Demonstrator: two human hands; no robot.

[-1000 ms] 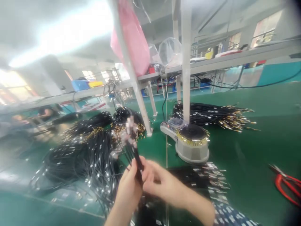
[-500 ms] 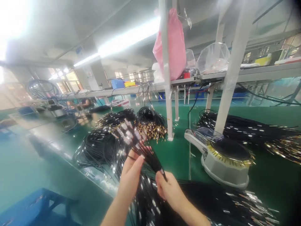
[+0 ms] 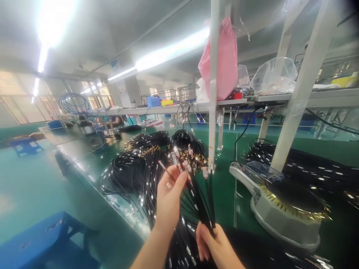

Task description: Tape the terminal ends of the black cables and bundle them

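From where I'm sitting, both hands are on the same cable bundle (image 3: 200,198), held up just left of centre frame over the green counter (image 3: 224,186). The right hand (image 3: 215,244), bottom centre, has its fingers wrapped tight around the bundle's lower end. The left hand (image 3: 168,198) sits higher, fingers closed lightly on the fanned-out leads near the silver connector tips (image 3: 176,152), and looks to be pinching one thin lead off to the left. Behind the hands, big coils of black cable (image 3: 131,172) with gold ends lie on the counter, and another heap (image 3: 316,168) sits at right. A grey round tape dispenser (image 3: 286,213) is at lower right, beside a white post (image 3: 297,97). As for containers: a pink bag (image 3: 228,59) hangs at upper centre, and I can't tell what's in it. A clear plastic bag (image 3: 273,76) sits on the shelf with something pale inside. Further back along the shelf is a blue bin (image 3: 153,101) whose contents are hidden from this angle. A blue stool (image 3: 42,243) sits bottom left on the floor.
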